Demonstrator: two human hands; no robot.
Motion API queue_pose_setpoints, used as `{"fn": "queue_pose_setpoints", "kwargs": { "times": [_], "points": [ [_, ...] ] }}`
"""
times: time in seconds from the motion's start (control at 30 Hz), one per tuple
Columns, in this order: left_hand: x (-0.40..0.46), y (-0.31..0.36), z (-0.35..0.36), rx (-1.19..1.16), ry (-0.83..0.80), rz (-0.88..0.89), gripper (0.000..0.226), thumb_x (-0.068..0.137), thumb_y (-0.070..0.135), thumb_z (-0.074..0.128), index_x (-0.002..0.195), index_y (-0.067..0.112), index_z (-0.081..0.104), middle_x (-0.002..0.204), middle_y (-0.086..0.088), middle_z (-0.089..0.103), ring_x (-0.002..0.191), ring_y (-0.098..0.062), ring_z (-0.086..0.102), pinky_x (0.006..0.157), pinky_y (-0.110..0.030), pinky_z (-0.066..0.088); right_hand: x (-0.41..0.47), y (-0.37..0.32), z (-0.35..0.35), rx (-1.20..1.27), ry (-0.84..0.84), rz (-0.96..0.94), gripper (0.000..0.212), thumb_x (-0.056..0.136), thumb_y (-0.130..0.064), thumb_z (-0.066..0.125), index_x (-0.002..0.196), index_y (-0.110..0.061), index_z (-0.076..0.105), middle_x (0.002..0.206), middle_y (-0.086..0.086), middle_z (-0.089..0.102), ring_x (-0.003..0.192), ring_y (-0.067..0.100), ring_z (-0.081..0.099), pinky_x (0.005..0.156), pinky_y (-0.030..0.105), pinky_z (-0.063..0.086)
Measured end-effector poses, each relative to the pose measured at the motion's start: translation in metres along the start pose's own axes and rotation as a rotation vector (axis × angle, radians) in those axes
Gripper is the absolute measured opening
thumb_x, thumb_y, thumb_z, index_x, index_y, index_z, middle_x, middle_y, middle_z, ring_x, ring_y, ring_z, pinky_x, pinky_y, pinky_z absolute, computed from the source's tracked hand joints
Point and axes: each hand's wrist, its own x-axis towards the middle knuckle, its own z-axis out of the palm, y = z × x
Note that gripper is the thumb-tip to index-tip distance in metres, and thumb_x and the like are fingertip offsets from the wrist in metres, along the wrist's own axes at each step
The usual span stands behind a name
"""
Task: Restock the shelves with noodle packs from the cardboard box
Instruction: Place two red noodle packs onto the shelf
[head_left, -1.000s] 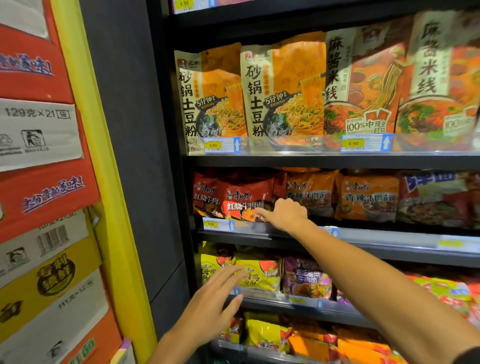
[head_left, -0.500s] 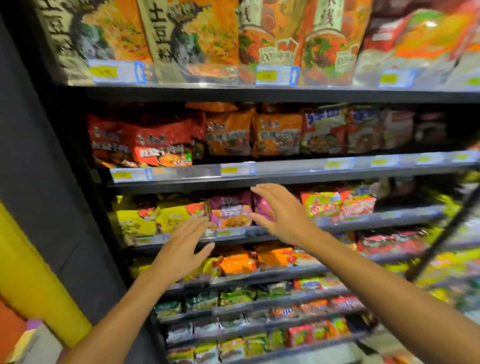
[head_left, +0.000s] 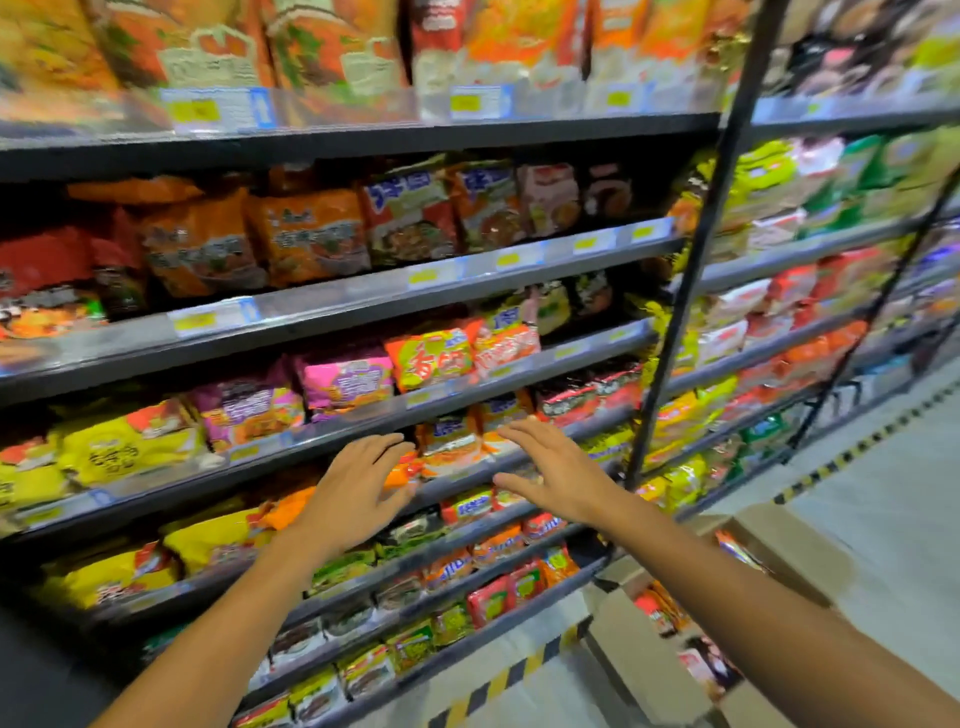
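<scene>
Both hands have dropped lower along the shelves (head_left: 363, 306) since a moment ago, and the cardboard box (head_left: 779, 551) has come into view at lower right on the floor, noodle packs (head_left: 660, 613) inside. Left hand (head_left: 358, 493) and right hand (head_left: 556, 473) hover spread, holding nothing, before orange packs (head_left: 449, 447). Label writing is too blurred to read.

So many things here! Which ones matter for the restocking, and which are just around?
Part of the job:
cardboard box on the floor
noodle packs inside it
shelves
left hand, empty
right hand, empty

Just around:
price tags
striped floor tape
</scene>
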Motion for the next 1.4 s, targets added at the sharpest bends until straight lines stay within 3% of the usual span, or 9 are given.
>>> {"fn": "queue_pose_setpoints", "kwargs": {
  "times": [0.27, 0.4, 0.47, 0.6, 0.77, 0.9, 1.07, 1.2, 1.4],
  "points": [
    [0.074, 0.178, 0.076, -0.039, -0.091, 0.182, 0.074, 0.095, 0.069, 0.025, 0.139, 0.017, 0.054, 0.142, -0.005, 0.053, 0.132, -0.028, 0.048, 0.111, -0.045, 0.036, -0.145, 0.157, -0.074, -0.046, -0.004, 0.236, 0.088, 0.084, -0.083, 0.027, 0.146, -0.023, 0.044, 0.15, 0.0, 0.043, 0.141, 0.021, 0.033, 0.118, 0.042, 0.029],
    [0.11, 0.254, 0.116, -0.099, -0.174, 0.277, 0.06, 0.096, 0.061, 0.038, 0.133, 0.017, 0.057, 0.133, -0.009, 0.061, 0.122, -0.03, 0.058, 0.101, -0.047, 0.048, -0.212, 0.219, -0.106, -0.071, -0.021, 0.361, 0.074, 0.092, -0.066, 0.048, 0.15, -0.022, 0.039, 0.156, 0.0, 0.036, 0.146, 0.021, 0.026, 0.119, 0.035, 0.019],
    [0.123, 0.288, 0.131, -0.099, -0.19, 0.304, 0.059, 0.097, 0.062, 0.034, 0.129, 0.019, 0.057, 0.126, -0.009, 0.065, 0.117, -0.025, 0.056, 0.1, -0.039, 0.044, -0.243, 0.249, -0.117, -0.055, -0.04, 0.443, 0.081, 0.088, -0.076, 0.04, 0.152, -0.027, 0.035, 0.159, -0.005, 0.029, 0.148, 0.019, 0.021, 0.121, 0.038, 0.021],
    [0.151, 0.343, 0.157, -0.087, -0.297, 0.369, 0.09, 0.088, 0.079, 0.01, 0.145, 0.02, 0.047, 0.149, -0.003, 0.047, 0.138, -0.024, 0.041, 0.115, -0.042, 0.031, -0.286, 0.303, -0.123, -0.036, -0.068, 0.557, 0.099, 0.074, -0.094, 0.019, 0.152, -0.034, 0.029, 0.16, -0.007, 0.027, 0.148, 0.021, 0.023, 0.118, 0.045, 0.028],
    [0.201, 0.386, 0.206, -0.116, -0.394, 0.375, 0.095, 0.082, 0.082, 0.006, 0.152, 0.025, 0.034, 0.159, 0.002, 0.031, 0.148, -0.022, 0.025, 0.12, -0.041, 0.022, -0.304, 0.356, -0.119, -0.016, -0.076, 0.622, 0.092, 0.08, -0.088, 0.026, 0.151, -0.028, 0.036, 0.157, -0.003, 0.034, 0.145, 0.019, 0.028, 0.118, 0.041, 0.028],
    [0.247, 0.412, 0.251, -0.134, -0.449, 0.366, 0.07, 0.097, 0.065, 0.032, 0.152, 0.022, 0.034, 0.157, 0.003, 0.032, 0.146, -0.02, 0.026, 0.119, -0.037, 0.021, -0.304, 0.413, -0.112, -0.018, -0.122, 0.65, 0.081, 0.086, -0.081, 0.034, 0.15, -0.03, 0.036, 0.155, -0.004, 0.036, 0.142, 0.017, 0.031, 0.115, 0.04, 0.032],
    [0.316, 0.432, 0.316, -0.189, -0.553, 0.317, 0.064, 0.1, 0.054, 0.041, 0.153, 0.018, 0.032, 0.158, -0.001, 0.032, 0.144, -0.022, 0.029, 0.116, -0.036, 0.025, -0.293, 0.485, -0.109, -0.001, -0.214, 0.709, 0.097, 0.078, -0.09, 0.023, 0.15, -0.026, 0.037, 0.155, -0.001, 0.037, 0.143, 0.021, 0.03, 0.116, 0.04, 0.03],
    [0.361, 0.443, 0.354, -0.22, -0.623, 0.23, 0.063, 0.102, 0.049, 0.041, 0.154, 0.015, 0.03, 0.16, -0.005, 0.029, 0.145, -0.024, 0.027, 0.116, -0.036, 0.023, -0.266, 0.54, -0.107, 0.028, -0.283, 0.718, 0.083, 0.086, -0.076, 0.039, 0.15, -0.024, 0.038, 0.154, 0.0, 0.038, 0.141, 0.02, 0.031, 0.115, 0.035, 0.03],
    [0.392, 0.447, 0.392, -0.249, -0.659, 0.106, 0.061, 0.105, 0.041, 0.041, 0.155, 0.011, 0.026, 0.163, -0.008, 0.022, 0.149, -0.024, 0.023, 0.117, -0.031, 0.019, -0.221, 0.606, -0.076, 0.088, -0.424, 0.666, 0.097, 0.08, -0.087, 0.029, 0.15, -0.02, 0.038, 0.153, 0.006, 0.04, 0.141, 0.027, 0.035, 0.114, 0.042, 0.033]
  ]
}}
